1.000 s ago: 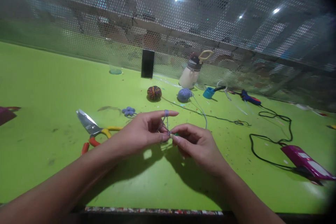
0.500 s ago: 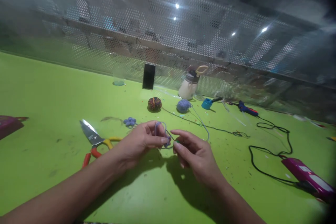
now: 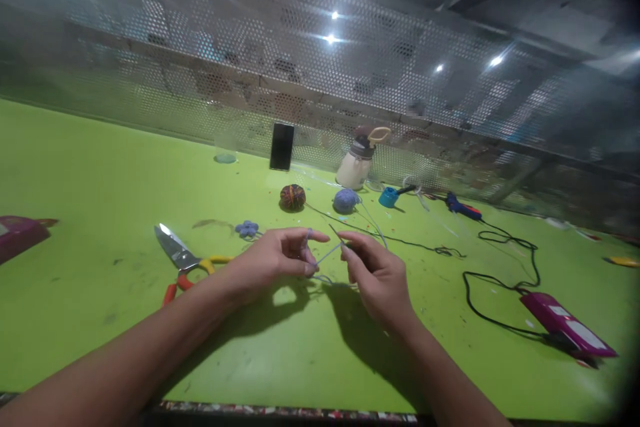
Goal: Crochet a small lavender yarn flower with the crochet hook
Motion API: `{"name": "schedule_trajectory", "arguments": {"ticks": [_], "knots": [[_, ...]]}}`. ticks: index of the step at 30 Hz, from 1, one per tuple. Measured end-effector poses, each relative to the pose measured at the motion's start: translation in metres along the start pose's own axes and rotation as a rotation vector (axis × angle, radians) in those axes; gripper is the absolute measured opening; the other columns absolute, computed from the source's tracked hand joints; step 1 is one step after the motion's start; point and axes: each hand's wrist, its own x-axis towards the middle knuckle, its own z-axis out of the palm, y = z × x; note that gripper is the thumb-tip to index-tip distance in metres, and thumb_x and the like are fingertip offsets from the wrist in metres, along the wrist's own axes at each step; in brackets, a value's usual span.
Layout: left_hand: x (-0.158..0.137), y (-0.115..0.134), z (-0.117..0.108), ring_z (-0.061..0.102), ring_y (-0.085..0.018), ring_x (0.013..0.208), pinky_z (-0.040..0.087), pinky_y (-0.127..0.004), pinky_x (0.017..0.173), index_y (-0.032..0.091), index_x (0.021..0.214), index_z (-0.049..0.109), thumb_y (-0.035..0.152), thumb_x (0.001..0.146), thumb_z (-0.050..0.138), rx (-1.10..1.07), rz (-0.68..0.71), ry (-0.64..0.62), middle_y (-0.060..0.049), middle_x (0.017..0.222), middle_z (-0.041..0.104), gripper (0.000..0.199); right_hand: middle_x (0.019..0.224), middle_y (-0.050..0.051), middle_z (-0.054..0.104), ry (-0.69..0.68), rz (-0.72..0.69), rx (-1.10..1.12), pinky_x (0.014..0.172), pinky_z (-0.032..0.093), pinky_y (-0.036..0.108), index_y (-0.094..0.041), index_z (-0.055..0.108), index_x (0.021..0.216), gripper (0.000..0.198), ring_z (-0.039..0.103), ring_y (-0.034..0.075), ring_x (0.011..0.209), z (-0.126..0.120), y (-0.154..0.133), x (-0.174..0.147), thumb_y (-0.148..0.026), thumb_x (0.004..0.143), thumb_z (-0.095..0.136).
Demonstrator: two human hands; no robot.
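My left hand (image 3: 280,255) pinches purple yarn (image 3: 329,255) between thumb and fingertips, with a strand looped around its outstretched index finger. Closed around a thin crochet hook (image 3: 336,229) is my right hand (image 3: 376,273), just to the right; the hook's shaft points up and to the left. Yarn runs taut from the left fingertips toward the hook, and another strand hangs below. The hook's grip is hidden by my fingers. Behind my hands sits a purple yarn ball (image 3: 346,200), its strand trailing forward. A crocheted purple flower (image 3: 247,229) lies beyond my left hand.
Scissors (image 3: 183,260) lie beside my left forearm. Farther back are a multicoloured yarn ball (image 3: 293,197), a phone (image 3: 282,147), a bottle (image 3: 356,163) and a blue tape roll (image 3: 389,197). At right, a black cord (image 3: 487,277) joins a magenta device (image 3: 570,325).
My right hand has drawn the hook up and slightly away from my left, stretching a yarn strand between them. My left index finger has straightened. The view has shifted slightly.
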Motion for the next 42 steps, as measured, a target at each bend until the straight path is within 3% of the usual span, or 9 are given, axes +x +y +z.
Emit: {"name": "schedule_trajectory", "arguments": {"ticks": [4,8,11,19,23,25,28,33,42], "knots": [[-0.002,-0.001,-0.002,0.064,-0.015,0.082,0.044,-0.03,0.082,0.022,0.107,0.071,0.012,0.069,0.077,0.007,0.028,-0.03,0.002,0.073,0.067,0.039,0.089,0.007,0.069,0.089,-0.181,-0.165,0.075,0.049,0.034,-0.019,0.07,0.106,0.022,0.063,0.02,0.083,-0.002,0.004,0.002,-0.016,0.088,0.058],[-0.001,-0.003,-0.002,0.063,-0.016,0.078,0.044,-0.031,0.079,0.015,0.078,0.073,0.014,0.069,0.077,0.053,0.029,-0.066,-0.003,0.074,0.069,0.01,0.095,0.009,0.071,0.139,-0.258,-0.283,0.079,0.05,0.035,-0.018,0.068,0.11,0.025,0.065,0.021,0.086,-0.001,0.01,0.003,-0.013,0.09,0.053],[0.001,-0.006,-0.001,0.063,-0.016,0.072,0.044,-0.031,0.073,0.016,0.066,0.059,0.012,0.066,0.077,0.08,0.024,-0.032,-0.001,0.067,0.066,0.019,0.097,0.01,0.07,0.182,-0.268,-0.342,0.082,0.05,0.037,-0.018,0.067,0.11,0.026,0.065,0.023,0.09,0.0,0.015,0.004,-0.012,0.091,0.05],[0.005,-0.01,-0.004,0.061,-0.017,0.072,0.045,-0.033,0.074,0.02,0.116,0.062,0.01,0.065,0.077,0.12,0.027,-0.071,0.001,0.069,0.064,0.054,0.1,0.013,0.07,0.255,-0.204,-0.391,0.088,0.048,0.043,-0.018,0.067,0.112,0.028,0.064,0.026,0.093,-0.007,0.018,0.01,-0.017,0.092,0.048],[0.006,-0.01,-0.014,0.063,-0.021,0.082,0.044,-0.034,0.078,0.019,0.116,0.069,0.013,0.07,0.075,0.172,0.007,-0.101,-0.004,0.078,0.067,0.047,0.102,0.013,0.07,0.291,-0.154,-0.338,0.092,0.047,0.044,-0.018,0.069,0.109,0.026,0.063,0.027,0.097,-0.015,0.02,0.016,-0.021,0.091,0.051],[0.005,-0.01,-0.014,0.064,-0.023,0.085,0.044,-0.035,0.08,0.016,0.108,0.074,0.016,0.073,0.073,0.198,-0.006,-0.109,-0.009,0.083,0.068,0.035,0.1,0.012,0.071,0.292,-0.106,-0.287,0.089,0.049,0.043,-0.018,0.071,0.107,0.025,0.063,0.026,0.095,-0.017,0.019,0.018,-0.024,0.089,0.054],[0.003,-0.01,-0.009,0.065,-0.024,0.087,0.045,-0.036,0.081,0.015,0.106,0.073,0.016,0.077,0.068,0.2,-0.018,-0.1,-0.01,0.085,0.068,0.03,0.085,0.009,0.07,0.266,-0.006,-0.191,0.068,0.053,0.036,-0.016,0.073,0.102,0.025,0.063,0.022,0.073,-0.017,0.016,0.02,-0.03,0.086,0.059],[0.002,-0.011,-0.006,0.065,-0.023,0.082,0.047,-0.037,0.081,0.015,0.103,0.07,0.013,0.075,0.065,0.18,-0.008,-0.098,-0.004,0.076,0.062,0.028,0.061,0.001,0.059,0.199,0.141,-0.026,0.04,0.038,0.025,-0.011,0.073,0.095,0.034,0.046,0.011,0.042,-0.016,0.009,0.022,-0.041,0.081,0.064],[0.004,-0.007,0.0,0.062,-0.019,0.07,0.044,-0.033,0.073,0.017,0.087,0.071,0.008,0.071,0.06,0.23,-0.009,-0.067,-0.005,0.07,0.068,0.021,0.049,-0.007,0.043,0.165,0.269,0.129,0.038,0.025,0.023,-0.015,0.067,0.077,0.029,0.032,0.008,0.041,-0.013,0.008,0.022,-0.043,0.074,0.07]]}}
